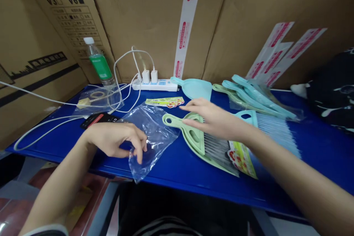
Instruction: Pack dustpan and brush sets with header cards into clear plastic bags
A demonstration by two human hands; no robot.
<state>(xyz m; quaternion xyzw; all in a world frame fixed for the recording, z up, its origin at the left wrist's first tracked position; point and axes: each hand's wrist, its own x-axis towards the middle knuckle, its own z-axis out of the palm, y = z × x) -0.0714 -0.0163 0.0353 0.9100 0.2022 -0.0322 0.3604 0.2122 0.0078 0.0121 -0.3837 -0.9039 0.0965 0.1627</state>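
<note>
My left hand pinches the near left edge of a clear plastic bag, which lies flat on the blue table. My right hand hovers over a green hand brush, thumb and fingers apart, with nothing visible in it. That brush rests on a green dustpan, the handles pointing left. Partly behind my right forearm are a yellow printed label and a light blue brush. More printed labels lie beyond the bag.
At the back stand a blue dustpan and a white power strip with cables. Bagged dustpans are piled at right. A bottle and a phone are at left. Cardboard boxes wall the back.
</note>
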